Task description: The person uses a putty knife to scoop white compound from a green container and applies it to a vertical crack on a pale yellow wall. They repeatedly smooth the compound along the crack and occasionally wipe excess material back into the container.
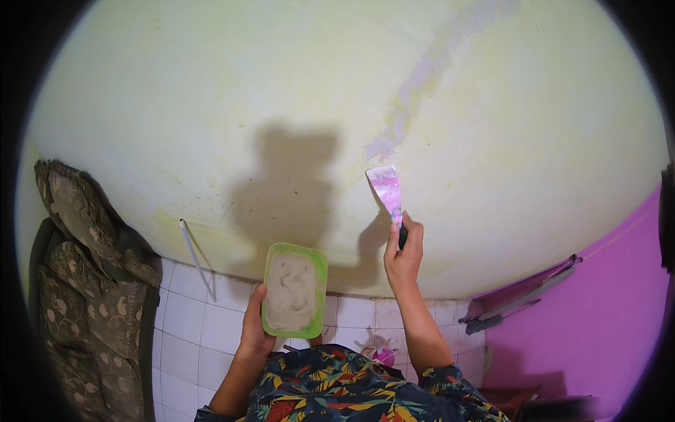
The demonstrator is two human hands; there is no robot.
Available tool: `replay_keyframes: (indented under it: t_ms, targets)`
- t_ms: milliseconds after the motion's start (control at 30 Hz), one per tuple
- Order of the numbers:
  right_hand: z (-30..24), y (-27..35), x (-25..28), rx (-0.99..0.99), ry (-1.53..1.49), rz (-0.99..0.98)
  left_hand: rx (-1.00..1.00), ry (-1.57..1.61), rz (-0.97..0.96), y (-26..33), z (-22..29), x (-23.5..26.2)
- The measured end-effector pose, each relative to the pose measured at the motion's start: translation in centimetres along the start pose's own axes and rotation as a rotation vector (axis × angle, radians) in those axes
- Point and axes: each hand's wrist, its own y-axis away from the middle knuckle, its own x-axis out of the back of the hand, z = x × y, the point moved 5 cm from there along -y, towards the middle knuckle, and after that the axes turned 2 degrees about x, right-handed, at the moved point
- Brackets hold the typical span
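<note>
My right hand [405, 252] is closed round the dark handle of a putty knife [386, 186]. Its flat blade points up, close to the pale yellow wall [492, 176], and carries some pale paste near its edge. Whether the blade touches the wall I cannot tell. Just above it, a lilac-grey streak of filler [415, 88] runs up the wall to the right. Low in front of me, my left hand [257, 323] grips the left side of a green plastic tub [321, 288]. Greyish-beige putty [290, 292] with a smeared surface lies in the tub.
A dark patterned sofa [91, 302] stands at the left. A thin pale stick [197, 259] leans at the wall's foot. White floor tiles [190, 316] lie below. By the purple wall [576, 316] at right is a broom-like tool [485, 322]. A pink item [383, 355] sits on the floor.
</note>
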Motion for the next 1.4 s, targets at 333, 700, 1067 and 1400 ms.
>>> replay_keyframes:
  t_ms: [333, 700, 1067, 1400]
  targets:
    - [-3.5, -1.1, -0.5, -0.097, -0.156, -0.027, 0.056, 0.017, -0.034, -0.3, -0.2, -0.6]
    - [-5.9, -2.0, -0.4, -0.072, -0.182, -0.013, 0.037, -0.024, -0.032, -0.2, 0.6, -0.7]
    - [-8.1, -4.7, 2.6, -0.102, -0.257, 0.057, 0.018, -0.033, -0.041, -0.1, 1.4, -0.9]
    - [-7.2, -0.7, 1.9, -0.201, -0.205, -0.063, 0.002, 0.013, -0.07, -0.5, 0.5, 0.1]
